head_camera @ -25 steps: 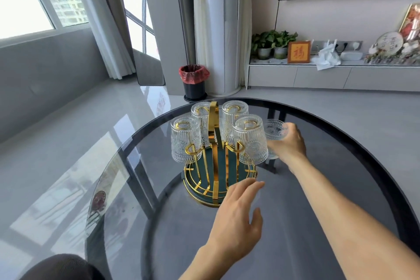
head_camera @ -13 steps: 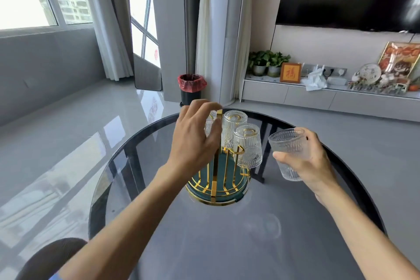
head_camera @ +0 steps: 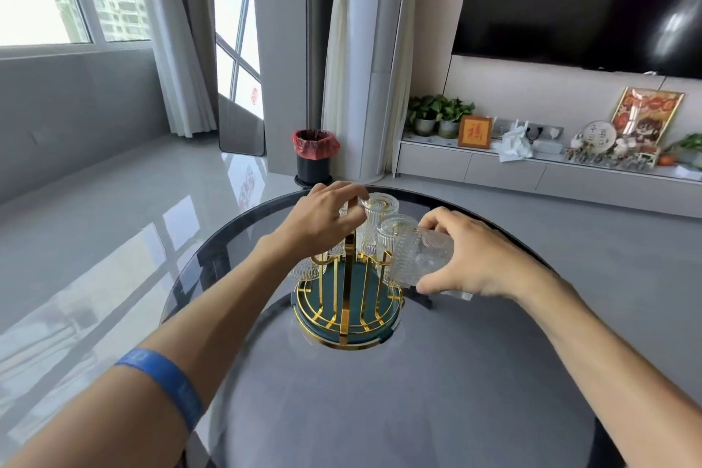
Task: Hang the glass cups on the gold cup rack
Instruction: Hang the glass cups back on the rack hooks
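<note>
The gold cup rack, with a teal round base, stands on the round dark glass table. Several ribbed glass cups hang upside down on it, among them one at the back and one on the right. My left hand grips the top of the rack's gold handle and hides the cups behind it. My right hand holds a textured glass cup tipped on its side, pressed close against the rack's right side.
The table's far edge curves just behind the rack. A black bin with a red bag stands on the floor beyond. A low white cabinet with plants and ornaments runs along the right wall.
My right hand has carried the cup left to the rack's right side and tipped it over. My left hand stays on the rack's top handle. The camera has tilted up slightly.
</note>
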Motion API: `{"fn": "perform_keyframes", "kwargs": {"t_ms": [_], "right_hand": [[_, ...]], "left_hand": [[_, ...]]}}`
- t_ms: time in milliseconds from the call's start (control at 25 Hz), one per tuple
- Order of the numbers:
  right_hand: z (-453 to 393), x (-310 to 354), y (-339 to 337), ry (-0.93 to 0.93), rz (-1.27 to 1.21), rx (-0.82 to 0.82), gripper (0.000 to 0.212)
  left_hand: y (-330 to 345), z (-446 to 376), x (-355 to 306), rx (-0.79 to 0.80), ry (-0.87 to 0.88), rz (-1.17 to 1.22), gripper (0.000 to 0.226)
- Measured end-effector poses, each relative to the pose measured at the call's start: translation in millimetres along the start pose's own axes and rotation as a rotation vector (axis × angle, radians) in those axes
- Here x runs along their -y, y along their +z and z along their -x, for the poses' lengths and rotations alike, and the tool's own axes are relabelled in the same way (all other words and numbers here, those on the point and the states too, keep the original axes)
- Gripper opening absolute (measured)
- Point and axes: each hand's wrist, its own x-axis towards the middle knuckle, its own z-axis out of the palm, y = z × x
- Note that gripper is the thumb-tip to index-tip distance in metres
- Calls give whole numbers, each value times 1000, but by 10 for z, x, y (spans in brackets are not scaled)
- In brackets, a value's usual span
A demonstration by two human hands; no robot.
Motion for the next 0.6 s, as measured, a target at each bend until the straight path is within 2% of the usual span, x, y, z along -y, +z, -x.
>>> {"fn": "perform_keyframes", "kwargs": {"t_ms": [120, 200, 360, 600], "right_hand": [[-114, 181, 53, -89, 59, 1, 94], [-191, 298, 115, -131, 96, 37, 98], [-342, 474, 290, -178, 102, -20, 83], [-455, 615, 613, -207, -56, -128, 75]], "left_hand": [[-68, 100, 85, -66, -17, -55, 48], [-103, 128, 131, -103, -41, -79, 45], [-132, 146, 171, -120, -97, -91, 45], [-173, 201, 189, -178, -180, -124, 47]]}}
